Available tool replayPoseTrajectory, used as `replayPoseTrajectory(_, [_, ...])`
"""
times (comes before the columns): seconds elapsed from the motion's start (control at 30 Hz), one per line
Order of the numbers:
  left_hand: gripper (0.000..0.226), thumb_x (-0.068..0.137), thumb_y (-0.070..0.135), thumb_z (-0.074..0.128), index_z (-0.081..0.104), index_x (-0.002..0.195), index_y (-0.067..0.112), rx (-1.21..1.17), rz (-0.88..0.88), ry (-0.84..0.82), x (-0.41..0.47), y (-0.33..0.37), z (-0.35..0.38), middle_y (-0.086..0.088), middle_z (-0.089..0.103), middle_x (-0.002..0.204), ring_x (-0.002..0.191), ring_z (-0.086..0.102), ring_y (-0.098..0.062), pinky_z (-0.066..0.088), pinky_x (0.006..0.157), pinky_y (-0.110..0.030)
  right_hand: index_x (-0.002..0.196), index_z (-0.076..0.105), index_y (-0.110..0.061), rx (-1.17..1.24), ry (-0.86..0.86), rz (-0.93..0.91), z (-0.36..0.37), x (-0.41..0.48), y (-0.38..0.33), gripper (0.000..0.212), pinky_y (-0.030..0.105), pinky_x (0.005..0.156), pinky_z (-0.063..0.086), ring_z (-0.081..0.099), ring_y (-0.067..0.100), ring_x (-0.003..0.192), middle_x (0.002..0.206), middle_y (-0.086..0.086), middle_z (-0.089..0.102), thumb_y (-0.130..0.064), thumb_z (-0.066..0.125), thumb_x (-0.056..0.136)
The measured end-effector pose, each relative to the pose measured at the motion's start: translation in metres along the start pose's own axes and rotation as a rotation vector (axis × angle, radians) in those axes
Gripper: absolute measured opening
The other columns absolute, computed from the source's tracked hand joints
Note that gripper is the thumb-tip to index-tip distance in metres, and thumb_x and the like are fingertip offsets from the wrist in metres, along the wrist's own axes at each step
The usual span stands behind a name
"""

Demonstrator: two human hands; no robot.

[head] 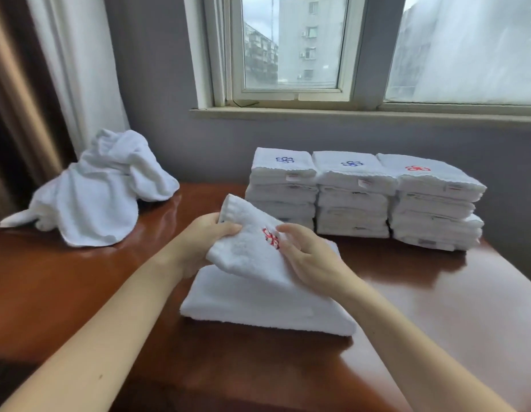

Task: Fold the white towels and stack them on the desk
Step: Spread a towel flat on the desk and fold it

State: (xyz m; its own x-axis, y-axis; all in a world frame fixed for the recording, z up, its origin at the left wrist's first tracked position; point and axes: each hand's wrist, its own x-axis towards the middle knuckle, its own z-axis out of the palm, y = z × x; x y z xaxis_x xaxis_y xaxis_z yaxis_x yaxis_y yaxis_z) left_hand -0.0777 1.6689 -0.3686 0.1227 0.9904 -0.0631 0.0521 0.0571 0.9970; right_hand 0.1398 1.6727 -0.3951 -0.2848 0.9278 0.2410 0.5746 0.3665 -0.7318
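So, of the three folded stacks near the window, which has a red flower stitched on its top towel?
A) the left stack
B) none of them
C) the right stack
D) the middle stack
C: the top towel of the right stack carries a red flower, while the left stack and middle stack are topped with blue flowers.

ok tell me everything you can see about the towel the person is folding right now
The white towel looks like thick, soft terry. It is partly folded into a flat slab that lies on the reddish wooden desk in front of the person. Its upper flap is lifted and tilted, showing a red embroidered emblem. The left hand grips the flap's raised left edge. The right hand lies on the flap beside the emblem, but whether it pinches the cloth is unclear.
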Motion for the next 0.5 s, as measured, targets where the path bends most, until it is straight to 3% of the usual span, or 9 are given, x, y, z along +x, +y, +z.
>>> replayPoseTrajectory(0.1, [0.024,0.096,0.019,0.061,0.066,0.116,0.007,0.027,-0.044,0.013,-0.006,-0.014,-0.016,-0.011,0.074,0.108,0.099,0.072,-0.025,0.059,0.069,-0.028,0.132,0.052,-0.027,-0.148,-0.109,-0.017,0.022,0.004,-0.001,0.032,0.042,0.121,0.007,0.033,0.011,0.136,0.142,-0.006,0.045,-0.029,0.039,0.104])
replayPoseTrajectory(0.23, [0.022,0.097,0.015,0.06,0.066,0.116,0.007,0.066,-0.116,0.061,-0.009,-0.027,-0.029,-0.009,0.075,0.106,0.097,0.073,-0.024,0.06,0.071,-0.028,0.117,0.052,-0.025,-0.29,-0.134,-0.012,0.04,0.008,0.004,0.023,0.053,0.118,0.003,0.039,0.015,0.125,0.123,-0.006,0.049,-0.03,0.035,0.102])
replayPoseTrajectory(0.3, [0.02,0.096,0.015,0.062,0.067,0.114,0.007,0.109,-0.138,0.074,-0.009,-0.032,-0.034,-0.009,0.075,0.106,0.095,0.073,-0.023,0.059,0.069,-0.027,0.119,0.05,-0.024,-0.351,-0.132,-0.027,0.044,0.009,0.008,0.026,0.055,0.118,0.002,0.039,0.016,0.126,0.121,-0.007,0.048,-0.033,0.033,0.102])
replayPoseTrajectory(0.4, [0.015,0.092,0.012,0.065,0.068,0.106,0.008,0.301,-0.126,0.18,-0.006,-0.038,-0.037,-0.01,0.075,0.103,0.089,0.073,-0.021,0.059,0.066,-0.027,0.136,0.043,-0.025,-0.478,-0.17,0.003,0.045,0.01,0.015,0.039,0.053,0.118,-0.005,0.02,0.023,0.145,0.146,-0.001,0.038,-0.041,0.028,0.103])
replayPoseTrajectory(0.5, [0.028,0.087,0.011,0.066,0.062,0.115,0.011,0.55,-0.081,0.262,-0.002,-0.039,-0.037,-0.009,0.07,0.109,0.097,0.069,-0.024,0.058,0.082,-0.037,0.146,0.031,-0.03,-0.557,-0.209,0.024,0.048,0.011,0.019,0.048,0.052,0.119,-0.011,0.001,0.025,0.152,0.161,-0.002,0.018,-0.048,0.022,0.103])
